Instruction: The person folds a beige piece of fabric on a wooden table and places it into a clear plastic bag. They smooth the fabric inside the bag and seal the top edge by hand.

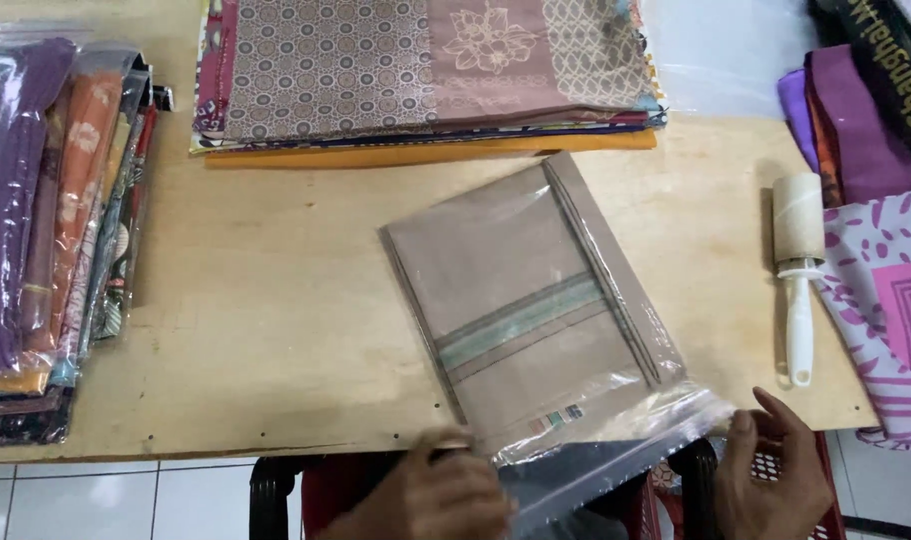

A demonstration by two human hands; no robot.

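A folded taupe cloth with a teal stripe (521, 300) lies tilted inside a clear plastic bag (616, 440) on a pale wooden table (276, 300). The bag's open end hangs over the table's front edge. My left hand (431, 495) holds the bag's near left corner at that edge. My right hand (771, 475) pinches the bag's near right corner, fingers curled on the plastic.
A white lint roller (798, 270) lies right of the bag. A stack of patterned folded cloths (426, 70) sits at the back. Bagged cloths (51, 230) are piled at the left edge. Purple and pink fabrics (886, 270) lie at the right. Tiled floor (106, 500) shows below.
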